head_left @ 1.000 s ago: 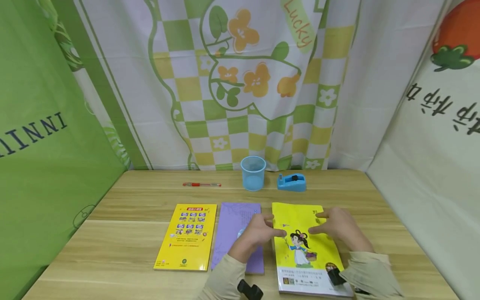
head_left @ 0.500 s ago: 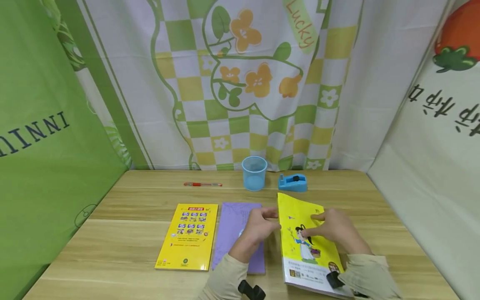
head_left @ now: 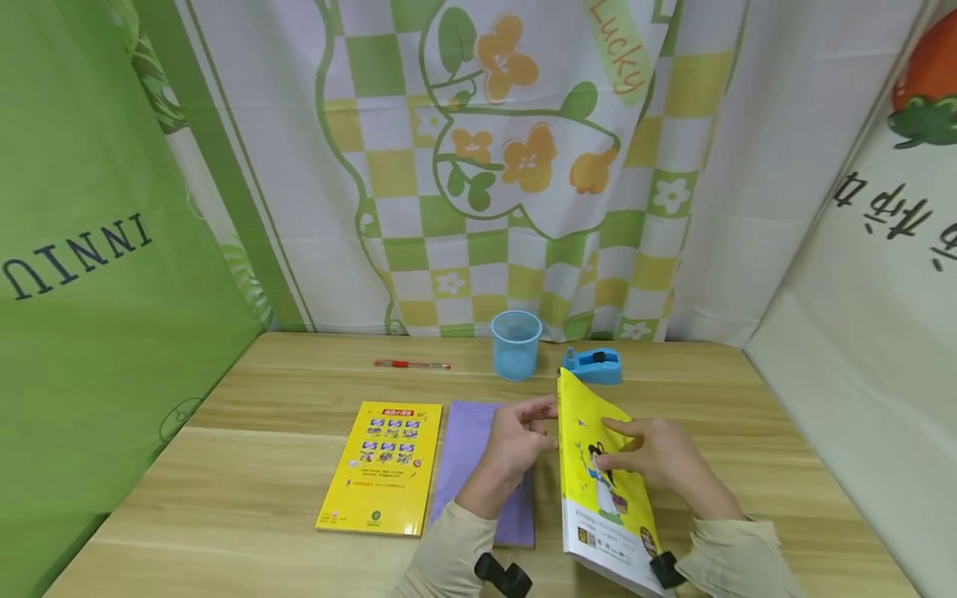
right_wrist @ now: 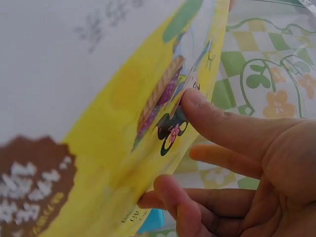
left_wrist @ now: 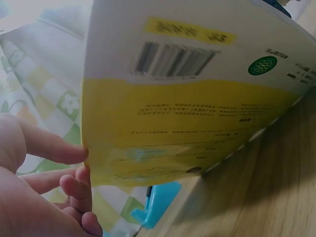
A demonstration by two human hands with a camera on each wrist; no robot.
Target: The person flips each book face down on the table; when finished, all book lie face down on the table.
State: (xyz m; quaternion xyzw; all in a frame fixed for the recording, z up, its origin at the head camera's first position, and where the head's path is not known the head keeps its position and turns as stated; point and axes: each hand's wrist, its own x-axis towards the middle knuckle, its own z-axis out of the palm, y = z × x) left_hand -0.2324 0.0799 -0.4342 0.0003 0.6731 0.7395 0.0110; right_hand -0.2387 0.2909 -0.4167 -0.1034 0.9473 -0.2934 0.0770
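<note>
A yellow-and-white paperback book (head_left: pixel 598 482) with a drawn girl on its cover stands tilted up, its spine raised towards the left. At the spine, my left hand (head_left: pixel 516 444) pinches the edge with thumb and finger; in the left wrist view, the thumb tip meets the edge of the back cover (left_wrist: pixel 173 118), which carries a barcode. My right hand (head_left: pixel 665 457) holds the book from the other side. Its thumb (right_wrist: pixel 212 111) presses on the girl in the right wrist view, and the other fingers curl near the title.
Left of the book, a purple book (head_left: pixel 463 448) lies partly behind my left arm. Farther left is a flat yellow book (head_left: pixel 381 473). Along the back stand a red pen (head_left: pixel 411 364), a light blue mesh cup (head_left: pixel 516 345) and a blue tape dispenser (head_left: pixel 598 365).
The girl-cover book, flat one second ago, has had its left side lifted, so it now stands steeply. My left hand has come to its spine; the right hand has shifted slightly left with it.
</note>
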